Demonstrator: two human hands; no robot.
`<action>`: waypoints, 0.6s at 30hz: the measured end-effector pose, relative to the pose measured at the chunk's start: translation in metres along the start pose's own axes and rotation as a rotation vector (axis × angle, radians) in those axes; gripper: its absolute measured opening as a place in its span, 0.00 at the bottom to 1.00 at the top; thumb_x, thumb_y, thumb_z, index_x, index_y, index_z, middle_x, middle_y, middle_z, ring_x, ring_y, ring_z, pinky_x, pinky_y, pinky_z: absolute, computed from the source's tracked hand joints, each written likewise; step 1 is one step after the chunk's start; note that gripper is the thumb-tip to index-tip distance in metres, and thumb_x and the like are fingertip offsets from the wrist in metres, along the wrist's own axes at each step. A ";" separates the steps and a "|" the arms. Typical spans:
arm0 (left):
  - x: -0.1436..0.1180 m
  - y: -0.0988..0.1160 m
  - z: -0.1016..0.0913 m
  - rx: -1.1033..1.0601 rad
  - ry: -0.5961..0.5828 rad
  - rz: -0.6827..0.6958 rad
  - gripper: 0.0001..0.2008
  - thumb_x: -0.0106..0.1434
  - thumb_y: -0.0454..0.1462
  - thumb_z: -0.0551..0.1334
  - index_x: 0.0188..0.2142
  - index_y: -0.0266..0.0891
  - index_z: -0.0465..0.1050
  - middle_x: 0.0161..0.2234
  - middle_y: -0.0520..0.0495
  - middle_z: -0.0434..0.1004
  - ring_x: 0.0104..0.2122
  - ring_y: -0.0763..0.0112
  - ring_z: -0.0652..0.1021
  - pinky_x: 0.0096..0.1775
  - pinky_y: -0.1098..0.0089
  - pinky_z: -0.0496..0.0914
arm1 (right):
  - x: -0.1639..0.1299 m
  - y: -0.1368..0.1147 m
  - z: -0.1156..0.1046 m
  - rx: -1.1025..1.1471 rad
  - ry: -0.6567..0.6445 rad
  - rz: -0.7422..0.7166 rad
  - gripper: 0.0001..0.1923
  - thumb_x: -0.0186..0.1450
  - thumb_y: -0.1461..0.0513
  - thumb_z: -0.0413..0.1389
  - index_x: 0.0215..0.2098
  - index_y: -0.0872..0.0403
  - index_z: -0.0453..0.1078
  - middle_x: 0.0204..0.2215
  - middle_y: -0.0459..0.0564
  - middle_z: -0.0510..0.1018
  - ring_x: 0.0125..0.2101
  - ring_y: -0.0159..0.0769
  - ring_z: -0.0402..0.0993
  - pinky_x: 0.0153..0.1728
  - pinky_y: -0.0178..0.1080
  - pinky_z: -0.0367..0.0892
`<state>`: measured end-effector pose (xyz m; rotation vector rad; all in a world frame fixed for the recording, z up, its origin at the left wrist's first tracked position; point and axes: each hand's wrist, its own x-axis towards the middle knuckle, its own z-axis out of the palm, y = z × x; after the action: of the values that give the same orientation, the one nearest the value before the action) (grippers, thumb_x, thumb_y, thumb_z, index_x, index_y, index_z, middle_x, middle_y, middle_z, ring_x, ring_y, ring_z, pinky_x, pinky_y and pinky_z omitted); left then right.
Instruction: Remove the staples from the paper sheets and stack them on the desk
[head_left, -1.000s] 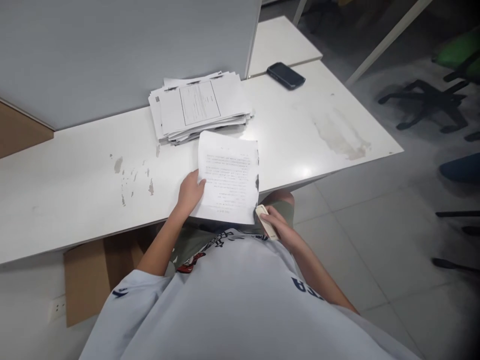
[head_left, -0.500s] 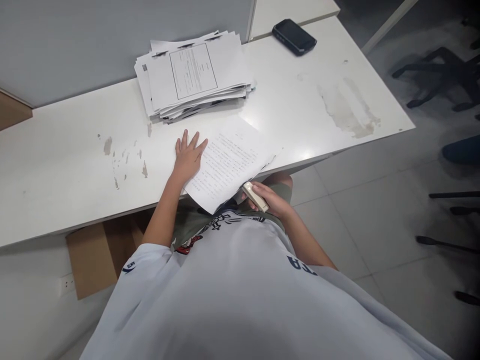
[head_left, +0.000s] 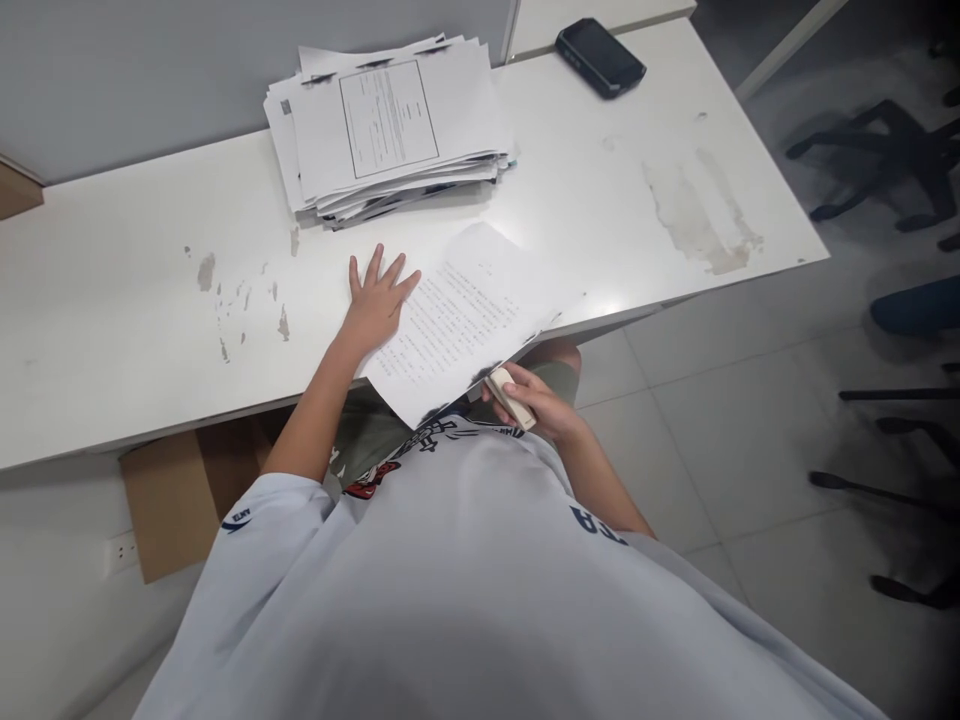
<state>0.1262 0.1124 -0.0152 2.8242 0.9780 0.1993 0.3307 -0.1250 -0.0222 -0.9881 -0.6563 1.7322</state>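
Note:
Printed sheets (head_left: pixel 457 320) lie at a slant on the desk, their near edge hanging over its front side toward my lap. My left hand (head_left: pixel 379 305) rests flat with fingers spread, across the left edge of the paper and the desk beside it. In my right hand (head_left: pixel 544 400) is a small cream stapler (head_left: pixel 511 398), held just off the desk's front edge. The stapler's front end is at the dark-smudged near edge of the sheets. Whether its jaws are around the paper I cannot tell.
A thick stack of papers (head_left: pixel 390 130) sits against the grey partition (head_left: pixel 225 70). Farther right on the white desk (head_left: pixel 97 320) lies a black handheld device (head_left: pixel 600 58). Below the desk is a cardboard box (head_left: pixel 169 505). Chair legs (head_left: pixel 892 155) stand on the floor at right.
The view has shifted slightly. My left hand stays spread on the paper, and the stapler in my right hand stays at the sheets' near edge, turned a little.

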 end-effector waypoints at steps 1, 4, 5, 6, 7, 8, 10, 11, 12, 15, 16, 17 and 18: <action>0.000 0.000 0.001 0.007 0.002 0.005 0.26 0.71 0.37 0.49 0.67 0.54 0.55 0.70 0.52 0.50 0.71 0.55 0.40 0.66 0.39 0.29 | -0.003 -0.001 0.000 -0.013 0.013 0.011 0.19 0.59 0.49 0.64 0.37 0.52 0.64 0.35 0.47 0.75 0.20 0.27 0.68 0.16 0.31 0.61; 0.000 -0.002 0.002 0.017 0.001 0.017 0.28 0.70 0.34 0.48 0.67 0.53 0.54 0.70 0.51 0.50 0.71 0.55 0.41 0.66 0.39 0.29 | -0.006 -0.003 0.001 -0.042 0.096 0.036 0.21 0.57 0.49 0.66 0.37 0.51 0.64 0.35 0.47 0.76 0.21 0.28 0.69 0.16 0.31 0.62; 0.000 -0.002 0.002 0.018 -0.002 0.023 0.28 0.69 0.33 0.48 0.67 0.52 0.54 0.70 0.51 0.51 0.71 0.55 0.41 0.66 0.39 0.29 | -0.004 -0.003 0.002 -0.049 0.130 0.039 0.21 0.56 0.48 0.66 0.36 0.52 0.65 0.33 0.47 0.77 0.20 0.28 0.68 0.16 0.31 0.61; 0.000 -0.002 0.002 0.019 -0.008 0.031 0.28 0.69 0.32 0.48 0.67 0.52 0.55 0.70 0.51 0.51 0.71 0.55 0.41 0.66 0.39 0.30 | -0.001 -0.003 0.003 -0.061 0.153 0.045 0.22 0.56 0.47 0.66 0.35 0.52 0.65 0.29 0.47 0.77 0.19 0.29 0.67 0.16 0.31 0.60; 0.000 -0.002 0.002 0.019 -0.015 0.040 0.28 0.69 0.31 0.48 0.67 0.51 0.55 0.69 0.50 0.52 0.71 0.55 0.42 0.66 0.39 0.30 | 0.002 -0.003 0.005 -0.076 0.165 0.053 0.22 0.56 0.46 0.65 0.33 0.53 0.66 0.25 0.47 0.75 0.18 0.29 0.66 0.15 0.31 0.58; 0.000 -0.001 0.001 0.019 -0.023 0.050 0.28 0.69 0.31 0.47 0.67 0.51 0.55 0.69 0.50 0.52 0.71 0.56 0.42 0.66 0.39 0.30 | 0.006 -0.004 0.006 -0.092 0.165 0.062 0.23 0.56 0.45 0.65 0.31 0.53 0.66 0.20 0.46 0.74 0.17 0.29 0.64 0.15 0.32 0.57; 0.000 0.002 0.001 0.016 -0.034 0.064 0.29 0.69 0.30 0.47 0.67 0.51 0.56 0.69 0.49 0.53 0.71 0.56 0.43 0.66 0.39 0.30 | 0.012 -0.005 0.010 -0.111 0.161 0.075 0.24 0.57 0.43 0.63 0.26 0.54 0.65 0.15 0.46 0.70 0.15 0.29 0.62 0.15 0.32 0.55; 0.000 0.003 0.001 0.014 -0.033 0.067 0.29 0.69 0.30 0.48 0.67 0.51 0.56 0.69 0.49 0.53 0.71 0.56 0.43 0.66 0.39 0.30 | 0.014 -0.005 0.011 -0.113 0.163 0.075 0.24 0.57 0.43 0.63 0.25 0.54 0.65 0.14 0.47 0.70 0.14 0.29 0.61 0.14 0.33 0.54; 0.000 0.003 0.001 0.012 -0.031 0.066 0.29 0.69 0.30 0.48 0.67 0.51 0.56 0.69 0.49 0.53 0.71 0.56 0.44 0.66 0.39 0.30 | 0.016 -0.005 0.013 -0.112 0.174 0.067 0.24 0.57 0.43 0.63 0.24 0.54 0.64 0.14 0.47 0.70 0.14 0.29 0.61 0.14 0.33 0.53; 0.002 0.003 0.004 0.009 -0.026 0.064 0.28 0.69 0.30 0.48 0.67 0.50 0.56 0.69 0.49 0.54 0.71 0.57 0.44 0.66 0.39 0.32 | 0.018 -0.005 0.016 -0.120 0.197 0.047 0.24 0.58 0.44 0.62 0.24 0.54 0.64 0.13 0.47 0.70 0.14 0.29 0.60 0.15 0.33 0.52; 0.003 0.002 0.004 0.008 -0.027 0.062 0.28 0.69 0.30 0.48 0.66 0.49 0.57 0.69 0.49 0.54 0.71 0.58 0.43 0.67 0.39 0.33 | 0.018 -0.005 0.017 -0.123 0.197 0.040 0.24 0.58 0.44 0.62 0.23 0.54 0.64 0.13 0.47 0.70 0.14 0.29 0.60 0.15 0.33 0.52; 0.004 0.001 0.003 0.005 -0.027 0.058 0.28 0.69 0.30 0.48 0.66 0.49 0.57 0.69 0.49 0.54 0.71 0.58 0.43 0.67 0.40 0.34 | 0.018 -0.005 0.017 -0.122 0.198 0.033 0.24 0.58 0.44 0.62 0.23 0.53 0.64 0.13 0.46 0.69 0.14 0.29 0.60 0.15 0.33 0.52; 0.004 0.001 0.001 0.000 -0.024 0.057 0.27 0.69 0.29 0.47 0.65 0.49 0.58 0.69 0.49 0.55 0.71 0.58 0.43 0.67 0.40 0.35 | 0.018 -0.005 0.018 -0.117 0.197 0.027 0.24 0.59 0.44 0.62 0.22 0.53 0.63 0.13 0.46 0.69 0.14 0.29 0.60 0.14 0.33 0.51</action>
<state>0.1299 0.1139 -0.0161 2.8498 0.8925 0.1711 0.3148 -0.1058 -0.0152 -1.2364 -0.6246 1.6082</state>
